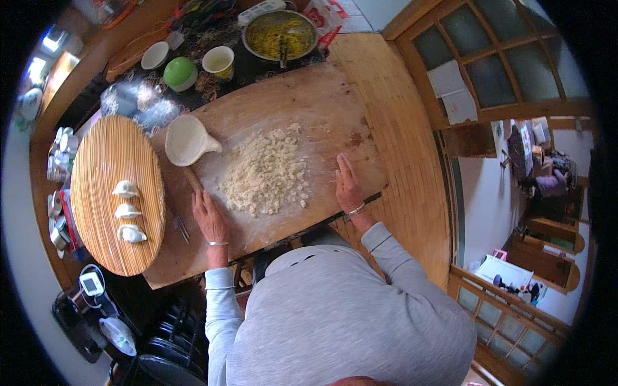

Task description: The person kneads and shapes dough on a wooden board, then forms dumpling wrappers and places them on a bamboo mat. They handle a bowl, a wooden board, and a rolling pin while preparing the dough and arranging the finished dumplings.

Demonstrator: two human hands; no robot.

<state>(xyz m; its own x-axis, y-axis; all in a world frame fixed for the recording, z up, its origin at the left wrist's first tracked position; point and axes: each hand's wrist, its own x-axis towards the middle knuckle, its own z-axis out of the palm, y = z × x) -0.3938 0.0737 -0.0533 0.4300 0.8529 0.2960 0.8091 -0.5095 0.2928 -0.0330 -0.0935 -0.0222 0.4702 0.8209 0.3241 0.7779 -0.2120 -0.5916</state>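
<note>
A heap of crumbly, floury dough [265, 171] lies on the wooden board [318, 91]. My left hand [211, 217] rests flat on the board to the left of the heap. Its fingertips are at the near end of a wooden rolling pin [193, 179]; whether they touch it I cannot tell. My right hand [348, 186] is laid flat near the board's right edge, holding nothing, apart from the dough. Beyond the rolling pin sits a flour-dusted scoop [186, 141] with a short handle. Slim metal tools [182, 229] lie left of my left hand.
An oval slatted tray [116, 154] overlaps the board's left side and bears three dumplings [127, 211]. Behind the board stand a metal bowl of yellow-green filling [263, 36], a paper cup [218, 60], a green-and-white round item [180, 73] and a white bowl [155, 55].
</note>
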